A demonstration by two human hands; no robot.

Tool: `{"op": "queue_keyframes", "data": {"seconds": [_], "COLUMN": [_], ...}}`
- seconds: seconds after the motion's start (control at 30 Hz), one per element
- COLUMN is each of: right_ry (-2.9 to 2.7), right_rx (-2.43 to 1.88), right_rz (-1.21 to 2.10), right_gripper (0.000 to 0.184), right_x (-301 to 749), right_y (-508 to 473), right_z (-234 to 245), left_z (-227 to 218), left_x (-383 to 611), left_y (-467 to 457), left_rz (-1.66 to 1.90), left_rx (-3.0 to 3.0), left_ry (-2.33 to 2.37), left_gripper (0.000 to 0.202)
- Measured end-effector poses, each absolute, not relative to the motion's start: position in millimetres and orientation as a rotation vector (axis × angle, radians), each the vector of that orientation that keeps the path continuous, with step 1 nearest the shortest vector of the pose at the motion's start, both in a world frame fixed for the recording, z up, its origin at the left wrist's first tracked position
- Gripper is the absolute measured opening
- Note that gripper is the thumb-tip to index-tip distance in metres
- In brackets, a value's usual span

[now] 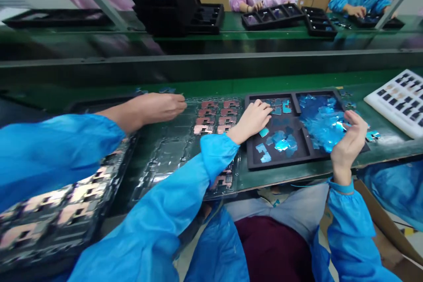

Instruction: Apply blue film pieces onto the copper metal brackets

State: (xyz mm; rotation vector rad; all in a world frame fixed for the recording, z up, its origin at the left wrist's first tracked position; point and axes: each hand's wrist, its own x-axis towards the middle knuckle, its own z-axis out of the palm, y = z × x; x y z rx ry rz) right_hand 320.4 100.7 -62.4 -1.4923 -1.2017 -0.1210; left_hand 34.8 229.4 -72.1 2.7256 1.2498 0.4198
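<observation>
My left hand (253, 120) reaches over the left part of a black divided tray (249, 152), fingers partly spread and tips beside small blue film-covered metal pieces (286, 106). Whether a fingertip touches one is unclear. My right hand (349, 147) is curled at the tray's right side, next to a heap of crumpled clear-blue film (322, 125); its fingertips come together, and what lies between them is not clear. In the tray's lower left compartment lie more film scraps (284, 142) and a cut-out blue piece (263, 153).
A co-worker's hand (161, 106) stretches from the left over a clear plastic tray (168, 150) holding coppery metal pieces (228, 120). Another loaded tray (82, 202) lies far left. A white slotted block (398, 103) stands right. Black trays (165, 9) and people line the opposite bench.
</observation>
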Motion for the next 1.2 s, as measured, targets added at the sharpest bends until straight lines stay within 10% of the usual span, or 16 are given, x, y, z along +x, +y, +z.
{"op": "queue_keyframes", "data": {"seconds": [0.4,0.9,1.2], "right_ry": [-1.459,-1.204,-1.414], "right_rx": [-1.377,-1.137,-1.178], "right_rz": [0.011,1.139,0.751], "right_gripper": [0.036,0.030,0.008], "right_x": [294,212,206], "right_y": [73,54,51], "right_z": [-64,-34,-14], "left_z": [-60,2,-13], "left_x": [55,37,35], "left_y": [244,89,55], "left_rz": [0.481,1.145,1.214], "left_rx": [2.653,1.373,1.298], "left_ry": [1.274,1.173,1.269], "left_gripper": [0.034,0.020,0.017]}}
